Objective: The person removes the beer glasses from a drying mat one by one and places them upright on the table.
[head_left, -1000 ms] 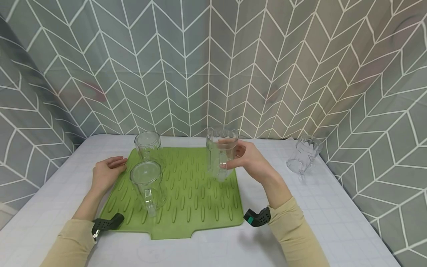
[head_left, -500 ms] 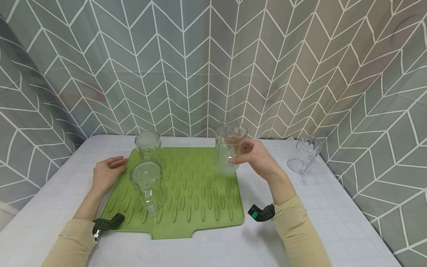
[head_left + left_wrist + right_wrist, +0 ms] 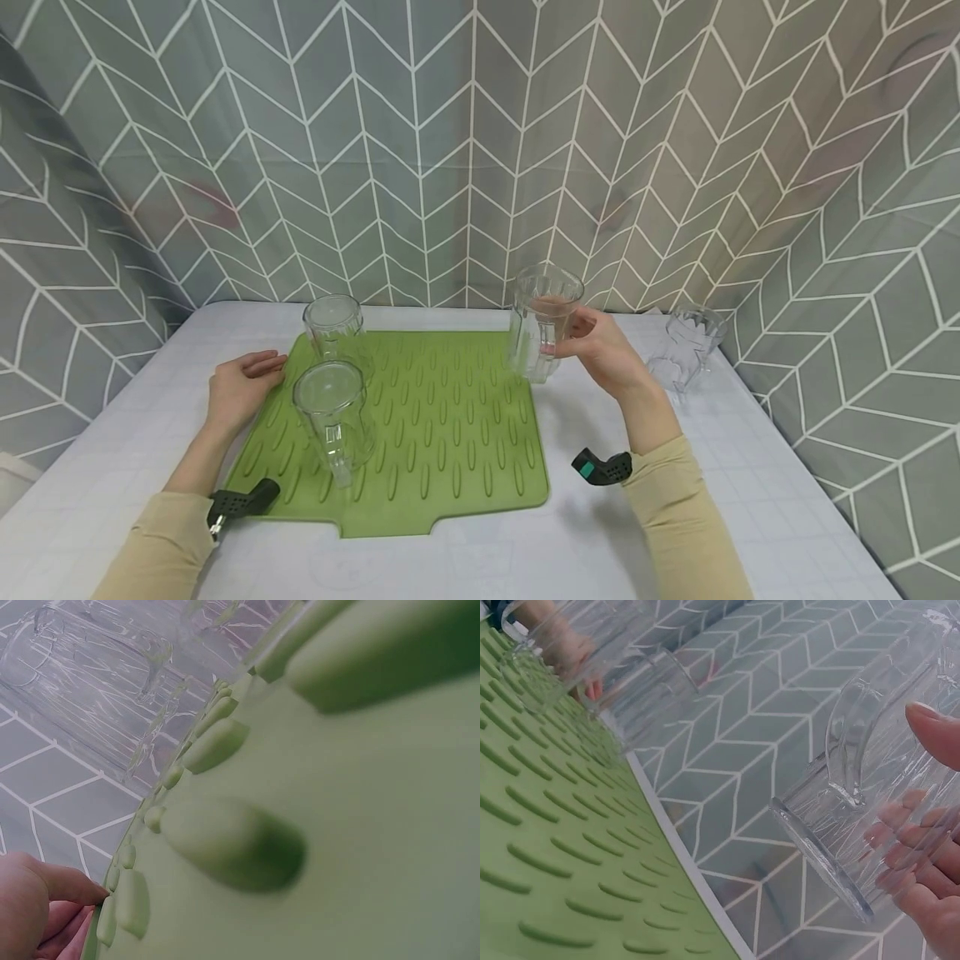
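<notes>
My right hand [image 3: 607, 352] grips a clear glass mug [image 3: 531, 333], upright and raised over the back right corner of the green mat [image 3: 420, 429]. In the right wrist view, the fingers [image 3: 930, 855] show through the mug's wall and the thumb is on the near side. My left hand [image 3: 238, 389] rests at the mat's left edge with relaxed fingers; the left wrist view shows a fingertip [image 3: 94, 891] touching that edge. Two more clear glass mugs stand on the mat's left part, one at the back [image 3: 332, 321] and one nearer [image 3: 330, 396].
Another clear glass vessel [image 3: 686, 346] stands on the white table [image 3: 480, 567] at the far right, by the curtain. A grey curtain [image 3: 450, 167] with white chevrons borders the table at the back and sides.
My right hand has carried the glass mug to the right and slightly up, from over the mat towards its right edge. The left hand and the mugs on the mat have not moved.
</notes>
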`<action>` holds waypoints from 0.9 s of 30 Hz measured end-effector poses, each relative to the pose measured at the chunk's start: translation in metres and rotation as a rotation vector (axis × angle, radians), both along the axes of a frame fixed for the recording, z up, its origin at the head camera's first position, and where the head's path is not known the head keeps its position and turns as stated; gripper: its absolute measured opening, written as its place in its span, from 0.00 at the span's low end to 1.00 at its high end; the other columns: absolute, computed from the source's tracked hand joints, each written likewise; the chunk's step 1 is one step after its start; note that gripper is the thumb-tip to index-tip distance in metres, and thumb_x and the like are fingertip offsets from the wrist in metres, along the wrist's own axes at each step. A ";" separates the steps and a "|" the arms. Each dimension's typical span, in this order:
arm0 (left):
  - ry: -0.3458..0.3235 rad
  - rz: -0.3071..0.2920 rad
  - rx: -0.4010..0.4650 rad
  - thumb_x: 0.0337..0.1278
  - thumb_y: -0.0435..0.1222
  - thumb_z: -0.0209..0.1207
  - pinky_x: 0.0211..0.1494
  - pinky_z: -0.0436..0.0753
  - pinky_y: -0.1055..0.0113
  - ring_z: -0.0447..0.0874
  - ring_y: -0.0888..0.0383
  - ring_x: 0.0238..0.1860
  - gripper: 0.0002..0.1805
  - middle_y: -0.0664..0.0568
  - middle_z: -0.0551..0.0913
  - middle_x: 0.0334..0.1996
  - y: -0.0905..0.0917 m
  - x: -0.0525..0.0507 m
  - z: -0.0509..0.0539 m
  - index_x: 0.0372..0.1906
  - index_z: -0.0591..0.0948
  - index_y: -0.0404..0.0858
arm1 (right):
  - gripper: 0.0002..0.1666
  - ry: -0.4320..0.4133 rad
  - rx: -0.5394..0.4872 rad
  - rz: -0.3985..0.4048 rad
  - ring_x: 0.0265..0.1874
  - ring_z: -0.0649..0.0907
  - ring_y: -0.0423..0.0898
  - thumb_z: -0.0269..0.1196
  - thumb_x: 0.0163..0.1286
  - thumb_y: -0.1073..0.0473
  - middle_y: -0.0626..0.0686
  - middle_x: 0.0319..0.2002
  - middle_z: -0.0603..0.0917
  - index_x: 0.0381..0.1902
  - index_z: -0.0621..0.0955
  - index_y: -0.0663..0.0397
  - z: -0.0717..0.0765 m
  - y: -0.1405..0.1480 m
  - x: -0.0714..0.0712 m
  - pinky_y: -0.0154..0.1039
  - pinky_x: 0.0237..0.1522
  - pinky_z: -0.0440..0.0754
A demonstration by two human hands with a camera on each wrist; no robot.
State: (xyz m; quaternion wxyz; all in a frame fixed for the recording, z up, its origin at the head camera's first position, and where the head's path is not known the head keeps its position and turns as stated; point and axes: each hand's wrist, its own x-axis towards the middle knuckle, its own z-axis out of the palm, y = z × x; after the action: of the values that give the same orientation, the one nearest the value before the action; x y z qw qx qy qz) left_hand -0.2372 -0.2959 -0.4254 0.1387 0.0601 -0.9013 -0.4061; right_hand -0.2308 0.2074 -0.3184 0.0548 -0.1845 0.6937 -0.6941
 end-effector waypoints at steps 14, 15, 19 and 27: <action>0.007 -0.007 -0.001 0.67 0.34 0.59 0.63 0.77 0.43 0.81 0.37 0.58 0.24 0.35 0.83 0.54 -0.002 -0.001 -0.004 0.63 0.75 0.26 | 0.33 0.035 -0.102 -0.019 0.69 0.67 0.43 0.62 0.54 0.82 0.42 0.59 0.83 0.55 0.85 0.50 -0.008 0.024 -0.009 0.43 0.73 0.61; 0.007 -0.007 0.001 0.67 0.34 0.59 0.63 0.77 0.43 0.81 0.37 0.58 0.24 0.35 0.83 0.54 -0.002 -0.001 -0.004 0.63 0.75 0.26 | 0.33 0.037 -0.102 -0.024 0.69 0.67 0.44 0.61 0.54 0.82 0.42 0.58 0.84 0.53 0.85 0.49 -0.009 0.025 -0.010 0.44 0.74 0.60; 0.013 -0.007 0.002 0.66 0.33 0.59 0.63 0.77 0.42 0.81 0.36 0.58 0.24 0.34 0.83 0.53 -0.002 -0.001 -0.004 0.63 0.76 0.26 | 0.32 0.039 -0.095 -0.040 0.70 0.66 0.44 0.62 0.53 0.82 0.41 0.55 0.85 0.51 0.86 0.47 -0.011 0.030 -0.012 0.49 0.76 0.57; 0.014 -0.009 -0.001 0.67 0.33 0.59 0.63 0.77 0.43 0.81 0.37 0.58 0.24 0.35 0.84 0.54 -0.002 -0.002 -0.003 0.63 0.76 0.26 | 0.37 0.000 -0.094 -0.071 0.66 0.73 0.43 0.62 0.54 0.82 0.41 0.54 0.85 0.60 0.82 0.50 -0.016 0.039 -0.015 0.54 0.78 0.52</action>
State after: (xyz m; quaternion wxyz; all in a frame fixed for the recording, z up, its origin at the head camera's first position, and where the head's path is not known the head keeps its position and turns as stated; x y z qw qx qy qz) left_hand -0.2387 -0.2977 -0.4285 0.1430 0.0530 -0.9007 -0.4069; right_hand -0.2458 0.2468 -0.3343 0.0212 -0.1621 0.6666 -0.7272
